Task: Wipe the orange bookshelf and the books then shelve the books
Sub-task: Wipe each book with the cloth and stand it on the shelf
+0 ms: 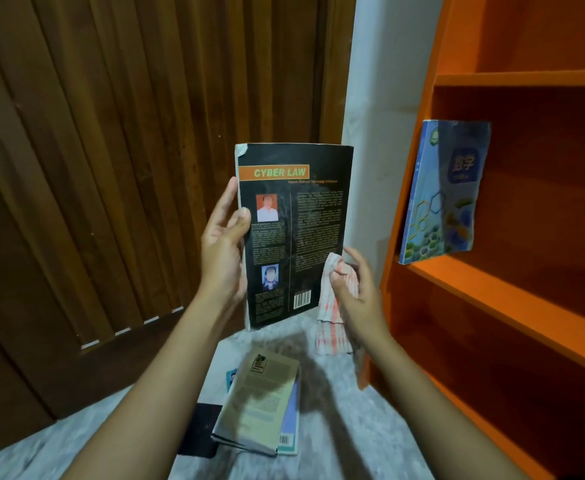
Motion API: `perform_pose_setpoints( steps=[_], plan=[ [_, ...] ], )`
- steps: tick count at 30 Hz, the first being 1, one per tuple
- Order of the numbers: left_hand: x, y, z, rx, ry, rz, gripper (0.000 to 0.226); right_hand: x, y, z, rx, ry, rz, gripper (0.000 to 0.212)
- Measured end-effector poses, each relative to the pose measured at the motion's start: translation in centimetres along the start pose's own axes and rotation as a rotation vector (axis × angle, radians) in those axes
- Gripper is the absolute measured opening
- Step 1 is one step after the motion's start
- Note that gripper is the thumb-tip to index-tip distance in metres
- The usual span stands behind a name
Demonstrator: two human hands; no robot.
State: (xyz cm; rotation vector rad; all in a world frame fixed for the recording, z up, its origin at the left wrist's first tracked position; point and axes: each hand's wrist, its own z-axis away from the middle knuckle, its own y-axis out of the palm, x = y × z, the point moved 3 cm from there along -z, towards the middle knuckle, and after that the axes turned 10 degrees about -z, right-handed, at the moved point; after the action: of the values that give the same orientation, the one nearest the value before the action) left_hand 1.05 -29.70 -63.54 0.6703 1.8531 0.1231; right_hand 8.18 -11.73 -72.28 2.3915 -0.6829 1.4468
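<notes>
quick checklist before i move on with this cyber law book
1. Grip of the left hand on the black book: ok, thumb on the cover.
2. The cloth in the right hand, against the cover's lower right: ok.
3. Cover wiped all over: cannot tell.
4. Free room on the orange shelf beside the blue book: ok.
5. The pile of books on the floor shelved: not ok.
</notes>
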Motion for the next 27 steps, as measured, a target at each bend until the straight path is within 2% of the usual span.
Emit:
perform_pose_setpoints(
  steps=[2, 4, 7, 10, 12, 15, 17, 19, 21, 27],
  plan=[
    [0.4, -0.2, 0.0, 0.007, -0.005, 0.007, 0.044, -0.1, -0.5, -0.5, 0.070, 0.103, -0.105, 0.050],
    [0.5, -0.3, 0.1, 0.004, 0.023, -0.050, 0.044, -0.5, -1.2, -0.8, 0.067, 0.180, -0.175, 0.055],
    [0.3, -0.1, 0.2, -0.017, 0.156, -0.319, 0.045, -0.7, -1.4, -0.3, 0.016, 0.183, -0.283, 0.038],
    [0.2, 0.1, 0.1, -0.040, 0.240, -0.549, 0.048, -0.5, -1.2, 0.2, -0.113, 0.177, -0.376, 0.016],
    [0.4, 0.0, -0.4, -0.051, 0.238, -0.755, 0.056, 0.2, -1.1, 0.4, -0.170, 0.154, -0.377, 0.018],
    [0.8, 0.4, -0.8, -0.039, 0.140, -1.105, 0.068, 1.0, -1.2, 0.4, -0.228, 0.094, -0.262, 0.021],
    [1.1, 1.4, -0.5, 0.037, 0.108, -1.118, 0.065, 1.6, -1.0, 0.5, -0.265, 0.027, -0.109, 0.022],
    [1.6, 2.8, 0.2, 0.163, 0.138, -1.013, 0.065, 1.9, -0.6, 1.0, -0.296, -0.050, 0.089, 0.028],
    [1.9, 3.8, 0.7, 0.209, 0.152, -0.935, 0.070, 2.3, 0.1, 1.8, -0.288, -0.145, 0.247, 0.031],
    [2.0, 3.7, 1.1, -0.012, 0.155, -0.852, 0.084, 1.7, 1.2, 4.2, -0.264, -0.332, 0.457, 0.035]
  ],
)
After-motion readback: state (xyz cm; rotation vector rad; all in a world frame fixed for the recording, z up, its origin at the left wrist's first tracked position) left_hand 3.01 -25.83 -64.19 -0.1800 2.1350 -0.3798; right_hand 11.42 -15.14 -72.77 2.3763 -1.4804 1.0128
